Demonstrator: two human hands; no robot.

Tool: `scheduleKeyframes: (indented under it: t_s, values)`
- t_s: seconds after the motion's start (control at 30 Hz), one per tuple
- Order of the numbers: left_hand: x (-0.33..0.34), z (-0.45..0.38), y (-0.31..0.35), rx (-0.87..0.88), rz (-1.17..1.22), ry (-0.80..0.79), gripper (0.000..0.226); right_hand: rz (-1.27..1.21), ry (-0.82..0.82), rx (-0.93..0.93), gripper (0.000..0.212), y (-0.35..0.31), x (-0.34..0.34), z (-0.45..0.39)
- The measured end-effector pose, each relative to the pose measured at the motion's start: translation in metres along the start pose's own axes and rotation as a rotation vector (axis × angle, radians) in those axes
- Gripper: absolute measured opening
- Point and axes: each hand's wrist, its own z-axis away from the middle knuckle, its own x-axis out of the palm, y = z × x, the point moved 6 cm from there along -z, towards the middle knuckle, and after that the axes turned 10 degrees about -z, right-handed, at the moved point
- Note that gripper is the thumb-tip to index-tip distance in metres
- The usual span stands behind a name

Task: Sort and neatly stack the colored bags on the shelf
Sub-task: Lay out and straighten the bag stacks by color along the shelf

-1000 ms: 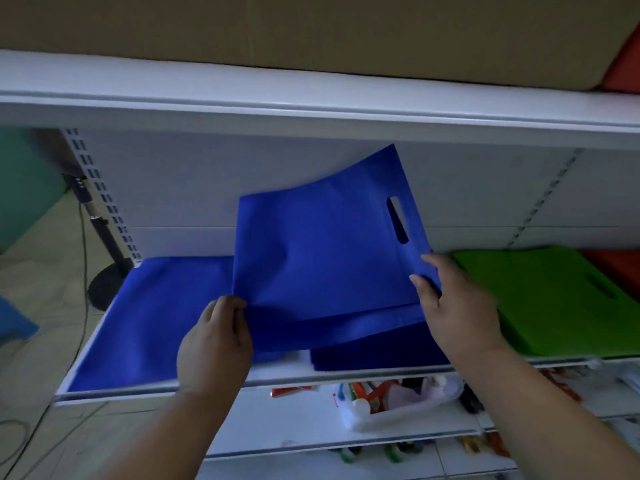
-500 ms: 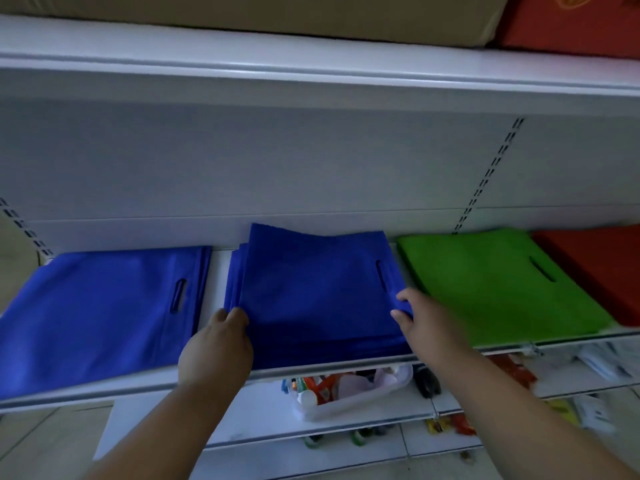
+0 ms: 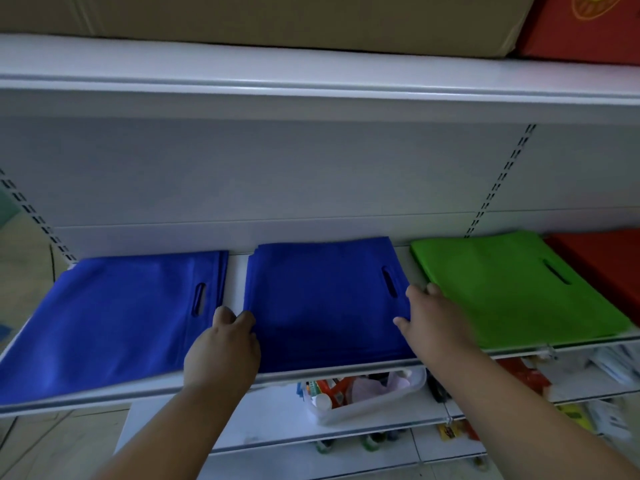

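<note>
A stack of blue bags (image 3: 322, 299) lies flat in the middle of the white shelf (image 3: 235, 271), its handle slot toward the right. My left hand (image 3: 225, 344) presses against the stack's left edge with fingers curled on it. My right hand (image 3: 433, 317) rests on the stack's right edge, fingers spread. A second blue stack (image 3: 114, 320) lies to the left, separated by a narrow gap. A green stack (image 3: 512, 289) lies to the right, and a red stack (image 3: 609, 261) sits at the far right.
An upper shelf (image 3: 311, 77) overhangs closely, carrying a cardboard box (image 3: 277, 15) and a red item (image 3: 588, 26). Below, a lower shelf holds a clear tub (image 3: 367, 393) of small items and other packets.
The lifted blue bag has been laid flat onto the middle blue stack. Both hands have gone down to the stack's side edges, and the view has shifted right.
</note>
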Motion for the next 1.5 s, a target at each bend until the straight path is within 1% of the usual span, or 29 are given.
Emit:
scheduleKeyframes:
  t_s: [0.1,0.17,0.33,0.43,0.57,0.63,0.67,0.73,0.8,0.9,1.0,1.13,1.33,1.43,1.5]
  values:
    - [-0.008,0.003,-0.019,0.009,0.033,0.020,0.022,-0.006,-0.023,-0.040,0.046,-0.032,0.001,0.003]
    - [-0.013,0.006,-0.045,-0.008,0.040,0.027,0.022,-0.036,-0.056,-0.067,0.050,-0.064,0.006,0.007]
    - [-0.020,0.011,-0.142,-0.101,0.028,0.012,0.027,-0.236,-0.083,-0.189,0.046,-0.170,0.021,0.025]
    - [-0.022,0.012,-0.206,-0.153,0.022,0.014,0.028,-0.340,-0.132,-0.192,0.043,-0.231,0.039,0.035]
    - [-0.019,0.014,-0.282,-0.208,0.005,-0.006,0.026,-0.279,-0.208,-0.178,0.043,-0.294,0.070,0.049]
    - [-0.019,0.015,-0.307,-0.212,0.005,-0.023,0.024,-0.208,-0.234,-0.156,0.046,-0.313,0.084,0.059]
    - [-0.019,0.015,-0.317,-0.207,0.004,-0.038,0.024,-0.177,-0.238,-0.148,0.043,-0.322,0.091,0.064]
    - [-0.019,0.014,-0.328,-0.201,-0.003,-0.061,0.025,-0.147,-0.239,-0.136,0.037,-0.333,0.099,0.073]
    - [-0.019,0.013,-0.338,-0.195,-0.004,-0.068,0.027,-0.178,-0.235,-0.111,0.036,-0.343,0.103,0.078]
    - [-0.019,0.009,-0.349,-0.197,0.015,-0.057,0.028,-0.224,-0.196,-0.043,0.053,-0.346,0.104,0.079]
    - [-0.018,0.007,-0.355,-0.189,0.051,-0.064,0.026,-0.257,-0.204,0.002,0.059,-0.346,0.107,0.083]
    - [-0.014,0.002,-0.363,-0.204,0.104,-0.077,0.027,-0.292,-0.199,0.012,0.058,-0.354,0.107,0.088]
    - [-0.006,-0.006,-0.380,-0.250,0.232,-0.057,0.029,-0.386,-0.188,0.009,0.057,-0.361,0.108,0.093]
    - [-0.005,-0.009,-0.380,-0.259,0.265,-0.056,0.030,-0.332,-0.130,0.064,0.055,-0.353,0.104,0.090]
    - [-0.004,-0.010,-0.380,-0.262,0.267,-0.063,0.030,-0.289,-0.130,0.070,0.056,-0.351,0.105,0.090]
